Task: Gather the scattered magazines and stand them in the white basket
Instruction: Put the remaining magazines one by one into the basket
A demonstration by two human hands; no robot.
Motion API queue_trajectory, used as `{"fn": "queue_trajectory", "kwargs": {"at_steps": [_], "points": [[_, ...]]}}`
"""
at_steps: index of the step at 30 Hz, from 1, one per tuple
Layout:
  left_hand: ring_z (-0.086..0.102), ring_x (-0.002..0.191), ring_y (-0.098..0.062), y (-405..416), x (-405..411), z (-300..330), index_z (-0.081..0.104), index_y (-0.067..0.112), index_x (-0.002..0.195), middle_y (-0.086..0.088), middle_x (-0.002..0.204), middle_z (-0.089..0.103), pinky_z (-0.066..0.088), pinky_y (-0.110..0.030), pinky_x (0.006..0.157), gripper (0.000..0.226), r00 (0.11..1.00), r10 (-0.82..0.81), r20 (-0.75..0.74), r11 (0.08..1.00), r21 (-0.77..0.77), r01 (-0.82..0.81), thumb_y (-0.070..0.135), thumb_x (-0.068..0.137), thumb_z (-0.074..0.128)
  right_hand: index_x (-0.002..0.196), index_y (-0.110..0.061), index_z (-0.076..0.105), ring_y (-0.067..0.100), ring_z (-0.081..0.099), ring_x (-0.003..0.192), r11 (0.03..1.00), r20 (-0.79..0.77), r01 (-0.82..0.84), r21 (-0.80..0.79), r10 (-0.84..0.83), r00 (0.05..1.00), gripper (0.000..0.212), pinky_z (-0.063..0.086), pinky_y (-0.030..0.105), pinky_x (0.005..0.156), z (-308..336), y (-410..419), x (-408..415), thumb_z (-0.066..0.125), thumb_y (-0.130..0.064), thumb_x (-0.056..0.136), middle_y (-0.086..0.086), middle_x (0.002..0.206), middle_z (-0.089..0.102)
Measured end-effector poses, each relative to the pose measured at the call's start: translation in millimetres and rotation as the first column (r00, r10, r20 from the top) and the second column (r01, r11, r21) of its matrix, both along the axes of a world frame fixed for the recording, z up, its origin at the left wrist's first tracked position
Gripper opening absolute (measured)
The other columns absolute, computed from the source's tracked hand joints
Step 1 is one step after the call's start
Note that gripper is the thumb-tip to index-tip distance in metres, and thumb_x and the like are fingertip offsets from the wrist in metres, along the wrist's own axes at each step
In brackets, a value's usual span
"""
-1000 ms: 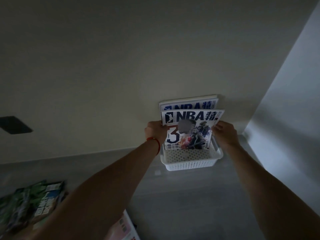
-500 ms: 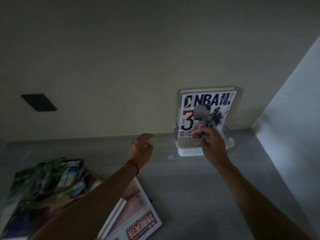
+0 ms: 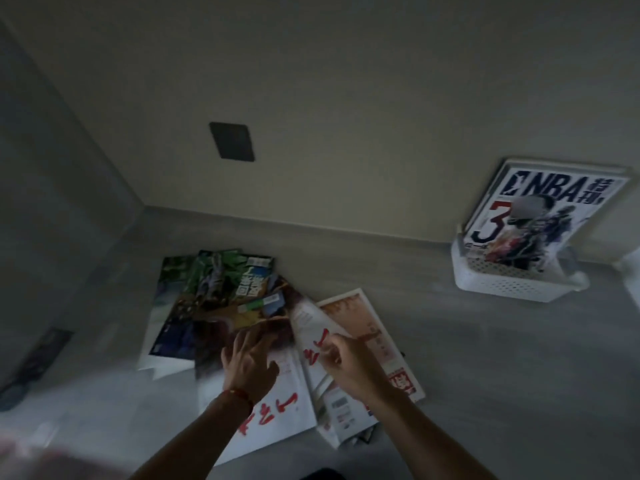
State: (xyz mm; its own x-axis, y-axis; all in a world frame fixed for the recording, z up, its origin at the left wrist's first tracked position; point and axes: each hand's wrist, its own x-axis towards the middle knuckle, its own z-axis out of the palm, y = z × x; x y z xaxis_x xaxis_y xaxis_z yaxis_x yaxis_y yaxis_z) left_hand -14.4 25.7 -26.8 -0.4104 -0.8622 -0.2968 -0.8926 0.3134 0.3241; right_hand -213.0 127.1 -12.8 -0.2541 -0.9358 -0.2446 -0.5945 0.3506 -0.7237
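The white perforated basket [image 3: 505, 287] sits at the far right against the wall, with NBA magazines [image 3: 540, 216] standing upright in it. A loose pile of magazines lies on the grey surface at centre: green and dark covers [image 3: 221, 289] at the left, white ones with red lettering [image 3: 277, 410] nearer me, an orange-and-white one [image 3: 363, 317] to the right. My left hand [image 3: 249, 362], fingers spread, rests flat on the pile. My right hand [image 3: 346, 358] pinches the edge of a white magazine with red lettering [image 3: 311, 327], lifting it slightly.
A dark rectangular plate [image 3: 231, 141] is set in the wall above the pile. A dark object [image 3: 34, 362] lies at the left edge of the surface. A side wall stands at the left.
Both hands came away from the basket and the NBA magazine, swung left and down to the pile. My view turned left, so the basket now sits at the far right.
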Motion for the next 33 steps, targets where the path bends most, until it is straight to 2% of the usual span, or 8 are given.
{"fn": "queue_trajectory", "kwargs": {"at_steps": [7,13,18,22,25,27,30,33], "points": [[-0.008,0.152,-0.033,-2.9,48.5,-20.4,0.015,0.050,0.150,0.008,0.165,-0.004,0.024,-0.071,0.112,0.088,0.996,-0.091,0.022,0.992,0.088,0.089,0.050,0.081,0.070,0.121,-0.013,0.051,0.022,0.065,0.109,0.966,-0.112,0.142,0.214,-0.121,0.986,0.035,0.046,0.024,0.081,-24.2,0.4,72.8,0.062,-0.034,0.095,0.005,0.118,0.066],[-0.001,0.150,-0.034,-0.2,35.8,-13.3,0.009,0.050,0.150,0.009,0.164,-0.003,0.029,-0.073,0.106,0.088,0.996,-0.079,0.049,0.994,0.084,0.074,0.061,0.081,0.063,0.111,-0.023,0.055,0.009,0.068,0.094,0.961,0.112,0.170,0.218,-0.197,0.974,0.018,0.058,0.025,0.078,-16.2,6.0,68.7,0.062,-0.027,0.095,-0.003,0.113,0.070],[-0.001,0.154,-0.028,-15.6,1.6,24.5,0.004,0.033,0.156,0.002,0.166,-0.009,0.019,-0.069,0.115,0.094,0.926,-0.369,-0.075,0.909,-0.235,0.343,0.050,0.084,0.063,0.123,-0.020,0.058,0.001,0.070,0.071,0.993,0.051,0.113,-0.017,-0.112,0.992,0.023,0.054,0.016,0.054,24.6,7.1,28.7,0.056,-0.020,0.100,-0.006,0.101,0.071],[0.015,0.153,-0.026,-30.8,-46.0,70.5,0.021,0.031,0.155,0.002,0.164,0.022,0.011,-0.068,0.117,0.079,0.784,-0.618,-0.055,0.706,-0.478,0.523,0.041,0.088,0.061,0.111,-0.020,0.074,-0.002,0.068,0.069,0.978,-0.041,0.033,-0.207,-0.042,0.998,0.019,0.049,0.013,0.058,76.3,5.8,-24.8,0.066,-0.019,0.094,-0.009,0.090,0.075],[0.053,0.131,-0.028,-39.4,-84.2,101.3,0.058,0.027,0.130,-0.003,0.135,0.062,0.036,-0.049,0.110,0.036,0.728,-0.660,-0.188,0.738,-0.347,0.579,0.027,0.094,0.056,0.102,-0.028,0.077,0.001,0.073,0.078,0.946,0.127,0.143,-0.290,-0.110,0.986,0.017,0.055,0.017,0.068,105.1,11.9,-60.8,0.077,-0.027,0.086,-0.013,0.090,0.078],[0.065,0.109,-0.034,-40.7,-107.8,117.9,0.064,0.023,0.117,-0.009,0.116,0.070,0.052,-0.043,0.090,0.024,0.741,-0.606,-0.288,0.794,-0.269,0.545,0.020,0.095,0.055,0.102,-0.037,0.073,0.008,0.076,0.076,0.915,0.234,0.265,-0.303,-0.199,0.952,0.019,0.057,0.021,0.063,117.2,21.6,-86.2,0.077,-0.040,0.084,-0.011,0.091,0.078],[0.067,0.088,-0.032,-39.2,-135.9,139.8,0.066,0.015,0.109,-0.011,0.096,0.071,0.054,-0.040,0.075,0.018,0.720,-0.532,-0.445,0.846,-0.310,0.433,0.015,0.093,0.056,0.108,-0.038,0.067,0.015,0.076,0.079,0.795,0.331,0.509,-0.331,-0.408,0.851,0.035,0.059,0.029,0.060,119.1,47.9,-126.9,0.063,-0.063,0.084,-0.007,0.094,0.077],[0.057,0.070,-0.022,-33.6,-165.3,159.8,0.065,0.010,0.098,-0.006,0.077,0.062,0.042,-0.030,0.065,0.016,0.641,-0.475,-0.603,0.878,-0.270,0.396,0.017,0.089,0.054,0.107,-0.029,0.069,0.025,0.069,0.098,0.514,0.599,0.822,-0.245,-0.587,0.545,0.031,0.056,0.034,0.077,110.9,69.3,-161.8,0.050,-0.051,0.092,-0.003,0.100,0.074]]}}
